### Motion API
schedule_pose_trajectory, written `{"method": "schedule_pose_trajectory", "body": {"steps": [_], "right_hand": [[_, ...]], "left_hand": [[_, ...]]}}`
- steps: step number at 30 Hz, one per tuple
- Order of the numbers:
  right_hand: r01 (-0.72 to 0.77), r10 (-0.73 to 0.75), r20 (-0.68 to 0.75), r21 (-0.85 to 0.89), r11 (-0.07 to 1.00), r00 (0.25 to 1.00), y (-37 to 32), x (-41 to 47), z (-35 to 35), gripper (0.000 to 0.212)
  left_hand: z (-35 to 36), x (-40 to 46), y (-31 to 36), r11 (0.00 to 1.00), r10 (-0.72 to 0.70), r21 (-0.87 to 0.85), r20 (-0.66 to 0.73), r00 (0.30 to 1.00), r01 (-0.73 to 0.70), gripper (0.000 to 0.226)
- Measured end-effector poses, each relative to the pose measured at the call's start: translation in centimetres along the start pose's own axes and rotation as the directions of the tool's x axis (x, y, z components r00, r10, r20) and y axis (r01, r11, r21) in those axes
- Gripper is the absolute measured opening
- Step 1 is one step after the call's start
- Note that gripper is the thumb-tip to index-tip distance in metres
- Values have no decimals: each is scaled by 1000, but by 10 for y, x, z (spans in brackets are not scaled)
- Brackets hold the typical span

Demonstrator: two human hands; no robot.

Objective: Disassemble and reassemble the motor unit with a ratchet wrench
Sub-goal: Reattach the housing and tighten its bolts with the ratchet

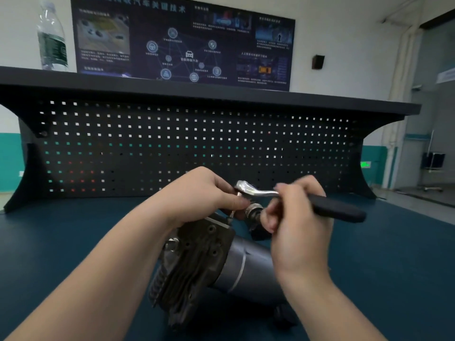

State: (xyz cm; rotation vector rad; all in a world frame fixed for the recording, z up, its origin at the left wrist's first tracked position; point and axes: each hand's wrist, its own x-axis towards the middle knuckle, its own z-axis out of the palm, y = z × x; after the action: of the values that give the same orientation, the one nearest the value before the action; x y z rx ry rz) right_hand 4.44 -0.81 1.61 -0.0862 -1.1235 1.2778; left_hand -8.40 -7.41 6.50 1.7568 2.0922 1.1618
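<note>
A training workshop — a dark pegboard (172, 143) is backing the blue workbench (61, 242), and an automotive technology poster (182, 43) is hanging on the far wall.

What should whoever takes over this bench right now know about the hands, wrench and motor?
Left hand: grips the ratchet wrench at its head, steadying the socket on a fastener.
Right hand: fingers hold the wrench's black handle.
Motor unit: lies on the blue bench, finned end toward the camera, wrench at its far upper edge.
Done: wrench seated; no loose parts visible.
Left: cannot tell whether loosening or tightening; probably most of the job.
</note>
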Motion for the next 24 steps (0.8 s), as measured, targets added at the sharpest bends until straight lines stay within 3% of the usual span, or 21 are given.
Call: {"method": "schedule_pose_trajectory", "body": {"steps": [2, 3, 4, 6, 7, 9, 10, 11, 12, 14, 15, 16, 17, 18, 19, 20, 21, 22, 24], "right_hand": [[346, -305, 172, -332, 877, 937, -5, -13, 5, 28], [380, -319, 219, -363, 851, 922, -5, -16, 4, 27], [306, -254, 195, -321, 896, 947, -5, -16, 4, 27], [-61, 58, 92, 25, 998, 994, -5, -5, -1, 27], [-271, 258, 82, 253, 929, 963, -3, 1, -4, 22], [-535, 587, 123, 589, 605, 800, 3, 11, -10, 10], [-563, 662, 137, 667, 488, 737, 6, 15, -12, 8], [-565, 690, 134, 693, 448, 712, 8, 17, -12, 9], [-555, 681, 116, 684, 473, 723, 10, 17, -12, 10], [-497, 574, 57, 575, 650, 817, 11, 16, -7, 16], [-416, 459, 15, 454, 788, 888, 8, 14, -4, 21], [-244, 255, -8, 265, 933, 967, 5, 9, -1, 26], [-1, 1, 14, 28, 1000, 1000, 2, 3, 3, 28], [249, -235, 97, -186, 950, 967, 1, -3, 7, 29], [451, -400, 214, -319, 834, 891, 0, -7, 9, 29], [577, -488, 311, -377, 724, 816, 0, -7, 9, 32], [623, -517, 350, -382, 683, 781, 0, -4, 8, 35], [607, -508, 337, -361, 708, 793, -1, 1, 7, 39], [427, -381, 209, -260, 866, 901, -2, 13, 3, 42]], "left_hand": [[-3, -1, 1, 999, 30, -16, 43, 999, -29, 8], [-5, -2, 2, 998, 49, -28, 78, 996, -47, 8], [-7, -3, 1, 998, 61, -30, 107, 992, -58, 9], [-7, -4, 1, 999, 50, -5, 127, 991, -49, 14], [-7, -4, 1, 999, 39, 3, 119, 992, -40, 16], [-5, -3, 2, 1000, 12, -3, 77, 997, -12, 17], [-3, -3, 2, 1000, -2, -12, 57, 998, 3, 17], [-2, -2, 3, 1000, -13, -19, 45, 999, 14, 18], [-1, -2, 3, 1000, -18, -22, 36, 999, 19, 19], [0, -1, 2, 1000, -16, -17, 13, 1000, 16, 20], [1, -1, 2, 1000, -13, -11, 2, 1000, 13, 20], [0, -1, 2, 1000, -12, -6, -4, 1000, 12, 19], [0, -1, 2, 1000, -7, -8, -2, 1000, 7, 17], [-2, -2, 2, 1000, 5, -15, 9, 1000, -5, 14], [-3, -3, 2, 1000, 24, -20, 28, 999, -23, 12], [-4, -4, 1, 999, 43, -23, 46, 998, -42, 11], [-5, -5, 1, 998, 54, -24, 61, 997, -52, 11], [-6, -5, 0, 998, 52, -26, 73, 996, -51, 12], [-6, -6, 1, 999, 32, -35, 95, 995, -29, 16]]}}
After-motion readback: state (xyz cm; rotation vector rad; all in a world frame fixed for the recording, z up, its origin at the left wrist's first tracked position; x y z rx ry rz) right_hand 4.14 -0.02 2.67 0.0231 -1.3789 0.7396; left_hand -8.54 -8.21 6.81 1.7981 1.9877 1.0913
